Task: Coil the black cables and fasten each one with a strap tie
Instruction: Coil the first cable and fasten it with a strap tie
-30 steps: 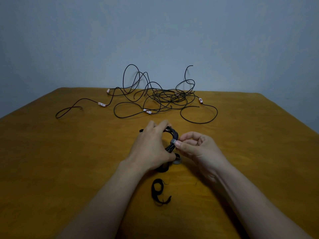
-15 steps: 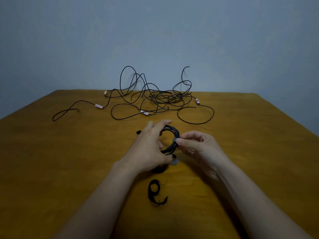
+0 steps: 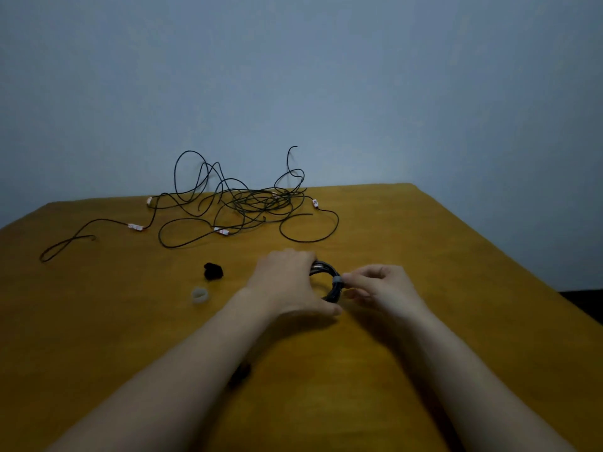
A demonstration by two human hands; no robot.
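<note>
Loose black cables [image 3: 241, 207], upper centre, remain tangled. I note both hands have shifted right, uncovering a grey roll [image 3: 199, 295] and a spare black strap [image 3: 213, 271]. Left hand [image 3: 287, 285] grips the coiled cable [image 3: 332, 295] at centre. Right hand [image 3: 378, 287] pinches its grey strap tie [image 3: 337, 282]. In my judgement the fastening is nearly closed.

On the desk [image 3: 473, 305], the left hand [image 3: 287, 283] grips a coiled cable [image 3: 333, 293], and the right hand [image 3: 381, 287] pinches a grey strap tie [image 3: 337, 282] wrapped round the coil's right side. A tangle of loose cables [image 3: 248, 205] lies at the far edge. A black strap bundle [image 3: 213, 271] and a grey strap roll [image 3: 199, 295] sit left of the hands.
</note>
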